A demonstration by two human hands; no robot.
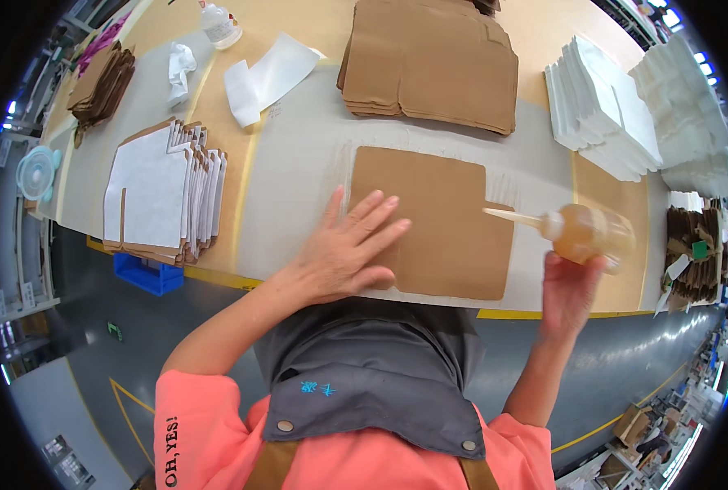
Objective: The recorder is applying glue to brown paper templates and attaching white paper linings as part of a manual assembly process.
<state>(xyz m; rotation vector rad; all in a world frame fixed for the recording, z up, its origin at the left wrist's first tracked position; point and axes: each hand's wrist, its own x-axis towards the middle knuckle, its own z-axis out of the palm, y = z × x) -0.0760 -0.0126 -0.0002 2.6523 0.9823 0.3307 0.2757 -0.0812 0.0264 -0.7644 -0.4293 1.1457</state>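
A flat brown leather-like panel (446,237) with a notched right edge lies on the table in front of me. My left hand (348,249) rests on its left edge, fingers spread, palm down. In my right hand (572,290) is a translucent squeeze bottle (597,233) of amber liquid, tilted on its side. Its long pale nozzle points left, and the tip hovers over or just above the panel's right edge. Whether the tip touches the panel I cannot tell.
Beyond the panel sits a stack of brown panels (429,65). White-faced pieces (156,188) are piled at left, white sheets (605,106) at right. A white bottle (218,26), crumpled tissue (181,73) and loose white paper (270,77) lie far left. A blue bin (147,275) is below the table edge.
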